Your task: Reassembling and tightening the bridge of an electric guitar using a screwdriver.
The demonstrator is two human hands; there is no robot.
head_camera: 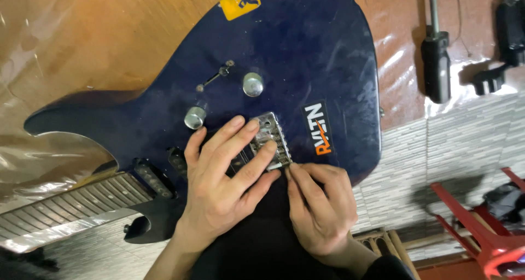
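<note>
While left hand (221,176) lies flat, fingers spread over the bridge (272,139), right hand (320,203) pinches its edge, dark blue guitar (306,56), two chrome knobs (253,84).

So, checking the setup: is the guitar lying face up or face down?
Face up: the blue guitar body shows its knobs, pickups and metal bridge on top.

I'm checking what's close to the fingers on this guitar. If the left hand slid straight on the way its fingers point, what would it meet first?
The left hand lies on the guitar body, fingers pointing up and right, their tips already on the metal bridge. Past the bridge, the next thing would probably be the black sticker.
</note>
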